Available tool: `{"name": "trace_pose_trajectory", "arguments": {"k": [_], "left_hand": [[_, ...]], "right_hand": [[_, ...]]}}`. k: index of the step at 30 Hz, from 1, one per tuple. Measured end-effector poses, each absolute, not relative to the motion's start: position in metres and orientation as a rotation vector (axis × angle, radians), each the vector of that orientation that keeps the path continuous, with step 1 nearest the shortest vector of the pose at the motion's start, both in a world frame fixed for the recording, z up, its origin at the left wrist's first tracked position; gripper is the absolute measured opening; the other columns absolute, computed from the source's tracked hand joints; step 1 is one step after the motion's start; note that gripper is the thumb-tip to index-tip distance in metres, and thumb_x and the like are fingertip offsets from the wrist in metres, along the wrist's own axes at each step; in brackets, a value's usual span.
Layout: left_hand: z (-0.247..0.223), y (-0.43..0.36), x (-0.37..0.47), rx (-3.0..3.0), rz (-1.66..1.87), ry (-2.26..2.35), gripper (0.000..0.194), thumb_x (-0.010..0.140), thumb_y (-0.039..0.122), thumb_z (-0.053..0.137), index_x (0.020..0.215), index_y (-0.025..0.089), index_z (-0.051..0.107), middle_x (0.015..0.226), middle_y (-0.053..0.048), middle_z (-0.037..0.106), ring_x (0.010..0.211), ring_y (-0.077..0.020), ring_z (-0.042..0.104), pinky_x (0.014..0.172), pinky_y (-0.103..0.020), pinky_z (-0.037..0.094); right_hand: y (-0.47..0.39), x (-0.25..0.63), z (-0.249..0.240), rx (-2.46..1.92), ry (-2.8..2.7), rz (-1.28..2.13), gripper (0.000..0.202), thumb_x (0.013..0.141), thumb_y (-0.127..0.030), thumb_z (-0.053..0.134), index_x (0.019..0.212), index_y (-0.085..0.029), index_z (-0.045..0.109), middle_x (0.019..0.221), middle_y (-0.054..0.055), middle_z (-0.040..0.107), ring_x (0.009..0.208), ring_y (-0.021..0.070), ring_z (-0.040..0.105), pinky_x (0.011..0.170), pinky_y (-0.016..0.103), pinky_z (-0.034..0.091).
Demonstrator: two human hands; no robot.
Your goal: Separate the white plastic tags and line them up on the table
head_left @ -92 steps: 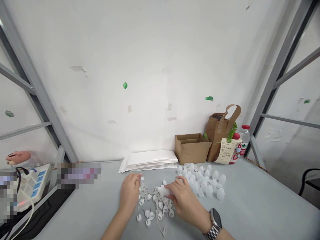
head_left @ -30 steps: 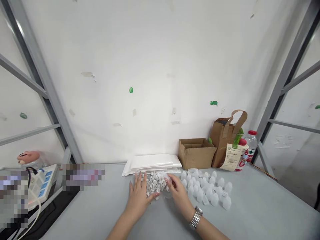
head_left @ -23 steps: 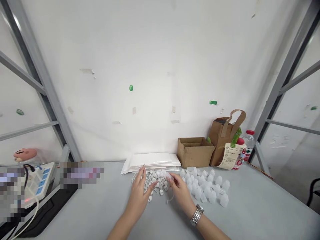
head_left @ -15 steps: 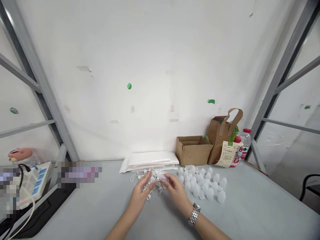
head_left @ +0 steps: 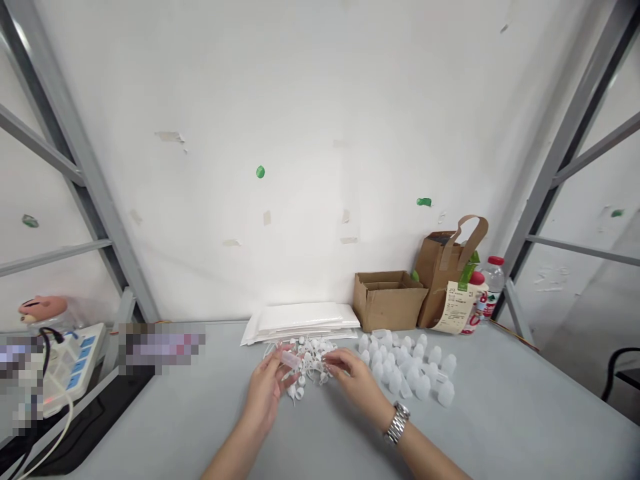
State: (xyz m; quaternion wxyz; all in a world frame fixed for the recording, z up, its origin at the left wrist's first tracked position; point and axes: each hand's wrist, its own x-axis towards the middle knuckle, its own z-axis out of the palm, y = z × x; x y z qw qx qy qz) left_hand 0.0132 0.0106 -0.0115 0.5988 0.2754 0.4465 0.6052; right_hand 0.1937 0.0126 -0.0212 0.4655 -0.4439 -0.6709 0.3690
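Observation:
My left hand (head_left: 265, 385) pinches a small translucent plastic bottle (head_left: 291, 361), tilted on its side, between thumb and fingers. Just beneath and behind it a loose pile of small white plastic caps (head_left: 313, 348) with thin tails or loops spreads over the table. My right hand (head_left: 356, 383), a metal watch on its wrist, reaches to the right edge of that pile. Its fingers are curved with a gap to the thumb, and nothing shows between them. To its right stand and lie several more frosted small bottles (head_left: 423, 387), close together.
Flat white packets (head_left: 300, 320) lie stacked against the wall behind the pile. An open cardboard box (head_left: 390, 307), a brown paper bag (head_left: 433, 273) and red-capped bottles (head_left: 494, 273) stand at the back right. A power strip (head_left: 80, 367) with cables is at the left.
My hands have moved apart. The bottle that was between them is now in my left hand only, shifted left; my right hand has let go of it and come to the caps.

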Motion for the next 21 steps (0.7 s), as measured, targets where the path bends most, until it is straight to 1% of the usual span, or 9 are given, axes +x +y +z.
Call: {"name": "trace_pose_trajectory", "arguments": {"k": [1, 3, 7, 11, 14, 17, 21], "left_hand": [[-0.011, 0.011, 0.012, 0.59, 1.398, 1.058, 0.018, 0.08, 0.028, 0.057, 0.09, 0.015, 0.064, 0.086, -0.007, 0.07, 0.078, -0.0172, 0.067, 0.057, -0.023, 0.055], [-0.009, 0.012, 0.012, 0.531, 1.392, 1.067, 0.017, 0.082, 0.025, 0.054, 0.091, 0.013, 0.064, 0.081, -0.007, 0.069, 0.072, -0.0142, 0.067, 0.054, -0.019, 0.055], [-0.005, 0.012, 0.014, 0.46, 1.395, 1.028, 0.016, 0.085, 0.02, 0.05, 0.09, 0.012, 0.063, 0.078, -0.005, 0.069, 0.069, -0.0114, 0.067, 0.057, -0.018, 0.056], [-0.003, 0.011, 0.016, 0.438, 1.395, 1.009, 0.016, 0.085, 0.019, 0.051, 0.087, 0.011, 0.064, 0.084, -0.007, 0.069, 0.073, -0.0123, 0.067, 0.064, -0.02, 0.057], [-0.005, 0.012, 0.015, 0.467, 1.406, 0.978, 0.014, 0.084, 0.015, 0.052, 0.086, 0.011, 0.065, 0.088, -0.007, 0.07, 0.079, -0.0126, 0.066, 0.075, -0.022, 0.055], [-0.007, 0.012, 0.014, 0.531, 1.389, 0.941, 0.014, 0.082, 0.009, 0.052, 0.086, 0.011, 0.065, 0.092, -0.007, 0.07, 0.086, -0.0136, 0.066, 0.085, -0.025, 0.052], [-0.007, 0.01, 0.015, 0.586, 1.329, 0.964, 0.01, 0.081, 0.014, 0.055, 0.083, 0.012, 0.065, 0.094, -0.009, 0.07, 0.09, -0.0189, 0.066, 0.087, -0.033, 0.051]], "right_hand": [[0.013, 0.195, -0.021, -1.098, -1.663, 0.882, 0.016, 0.077, -0.027, 0.055, 0.086, -0.019, 0.065, 0.093, 0.007, 0.063, 0.088, 0.0203, 0.059, 0.082, 0.035, 0.046], [0.014, 0.198, -0.022, -1.1, -1.697, 0.836, 0.015, 0.074, -0.02, 0.056, 0.085, -0.02, 0.066, 0.094, 0.006, 0.061, 0.089, 0.0205, 0.057, 0.083, 0.035, 0.046], [0.015, 0.2, -0.03, -1.081, -1.772, 0.75, 0.023, 0.072, -0.01, 0.05, 0.087, -0.021, 0.065, 0.095, 0.007, 0.059, 0.085, 0.0196, 0.057, 0.08, 0.035, 0.047], [0.018, 0.203, -0.038, -1.108, -1.849, 0.662, 0.026, 0.072, -0.008, 0.047, 0.085, -0.021, 0.066, 0.095, 0.007, 0.059, 0.085, 0.02, 0.057, 0.079, 0.035, 0.047], [0.019, 0.205, -0.039, -1.153, -1.873, 0.595, 0.026, 0.072, -0.007, 0.047, 0.085, -0.02, 0.066, 0.094, 0.007, 0.058, 0.089, 0.0211, 0.055, 0.082, 0.035, 0.044], [0.018, 0.206, -0.037, -1.194, -1.884, 0.567, 0.027, 0.072, -0.006, 0.046, 0.086, -0.019, 0.065, 0.092, 0.008, 0.057, 0.089, 0.0212, 0.054, 0.081, 0.034, 0.044], [0.018, 0.209, -0.032, -1.204, -1.885, 0.558, 0.027, 0.075, -0.006, 0.043, 0.083, -0.02, 0.064, 0.089, 0.007, 0.056, 0.084, 0.0203, 0.053, 0.078, 0.033, 0.043]]}}
